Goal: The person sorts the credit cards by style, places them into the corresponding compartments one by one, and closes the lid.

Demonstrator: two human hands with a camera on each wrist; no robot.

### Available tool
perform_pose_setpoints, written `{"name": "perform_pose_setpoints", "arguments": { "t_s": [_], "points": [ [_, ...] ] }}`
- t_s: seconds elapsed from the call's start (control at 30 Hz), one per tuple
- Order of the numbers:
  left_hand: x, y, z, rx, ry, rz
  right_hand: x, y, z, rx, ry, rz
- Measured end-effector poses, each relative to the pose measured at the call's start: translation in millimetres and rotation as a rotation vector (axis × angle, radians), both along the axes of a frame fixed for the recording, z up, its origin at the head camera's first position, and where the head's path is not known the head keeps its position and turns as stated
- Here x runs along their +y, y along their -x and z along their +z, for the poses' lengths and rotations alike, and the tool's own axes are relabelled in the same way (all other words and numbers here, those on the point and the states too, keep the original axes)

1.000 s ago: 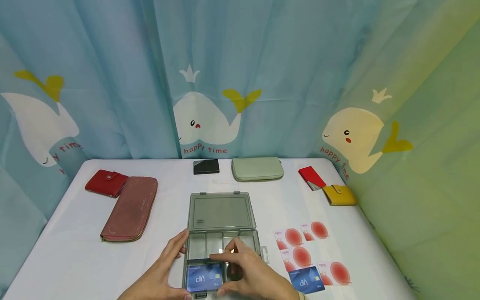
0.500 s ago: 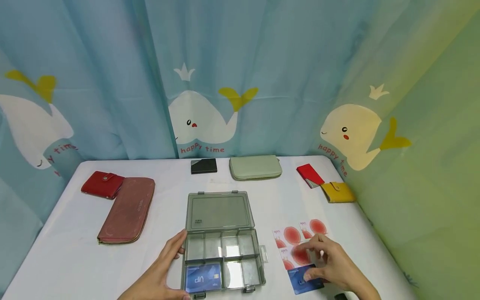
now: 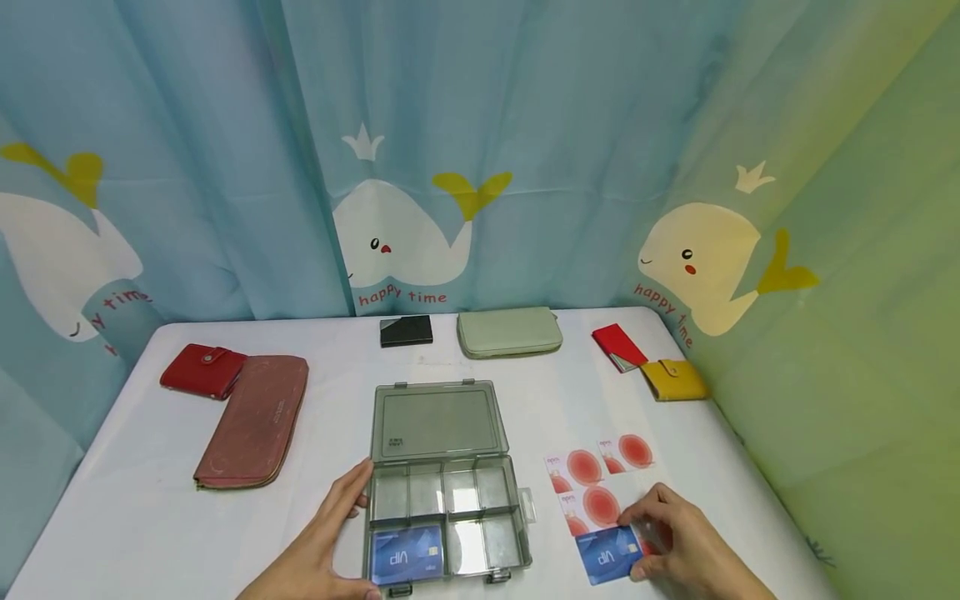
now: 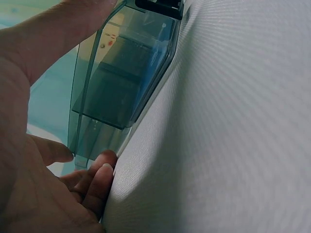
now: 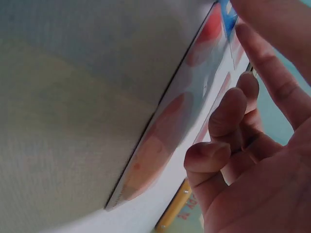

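A grey see-through divided box (image 3: pixel 441 421) stands with its lid laid back. A blue VIP card (image 3: pixel 407 557) lies in its front-left compartment. My left hand (image 3: pixel 318 542) holds the box by its left side, thumb at the front corner and fingers at the back, as the left wrist view also shows on the box wall (image 4: pixel 114 73). To the right, my right hand (image 3: pixel 686 542) pinches a second blue VIP card (image 3: pixel 603 556) between thumb and index finger at its right end. A card with red circles (image 5: pixel 160 145) lies under that hand, mostly hidden in the head view.
Several white cards with red circles (image 3: pixel 600 507) lie right of the box. Along the back are a black card holder (image 3: pixel 407 332), green wallet (image 3: pixel 510 333), red card holder (image 3: pixel 618 346) and yellow wallet (image 3: pixel 675 381). A red wallet (image 3: pixel 202 371) and brown wallet (image 3: pixel 255 425) lie left.
My right hand has left the box and gone right to the blue VIP card, now pinching its right end. The card has turned slightly. My left hand stays on the box.
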State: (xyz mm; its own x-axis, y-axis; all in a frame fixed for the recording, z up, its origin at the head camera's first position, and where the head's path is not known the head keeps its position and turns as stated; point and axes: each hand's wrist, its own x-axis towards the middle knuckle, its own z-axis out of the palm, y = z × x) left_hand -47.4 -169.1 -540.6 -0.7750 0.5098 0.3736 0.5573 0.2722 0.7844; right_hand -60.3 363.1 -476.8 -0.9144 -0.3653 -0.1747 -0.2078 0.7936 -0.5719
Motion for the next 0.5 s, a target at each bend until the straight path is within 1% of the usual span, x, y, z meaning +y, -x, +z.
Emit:
{"name": "perform_pose_setpoints", "arguments": {
  "t_s": [0.1,0.17,0.23,0.3,0.43,0.5],
  "points": [
    [0.1,-0.5,0.2,-0.005,0.0,0.001,-0.1,0.2,0.4,-0.016,-0.008,-0.015],
    [0.3,-1.0,0.8,-0.01,0.002,0.003,0.2,0.7,0.2,-0.009,-0.005,-0.009],
    [0.5,-1.3,1.7,-0.019,0.003,0.003,0.3,1.7,0.1,0.015,-0.006,0.004],
    [0.8,-1.4,2.4,-0.021,0.004,0.005,0.3,1.9,0.6,0.006,-0.018,0.001],
    [1.2,-1.3,3.1,-0.017,0.005,0.01,-0.9,0.9,2.1,-0.023,-0.055,-0.041],
    [1.3,-1.1,2.8,-0.012,0.004,0.012,-2.5,-0.2,1.9,-0.019,-0.058,-0.047]
  ]
}}
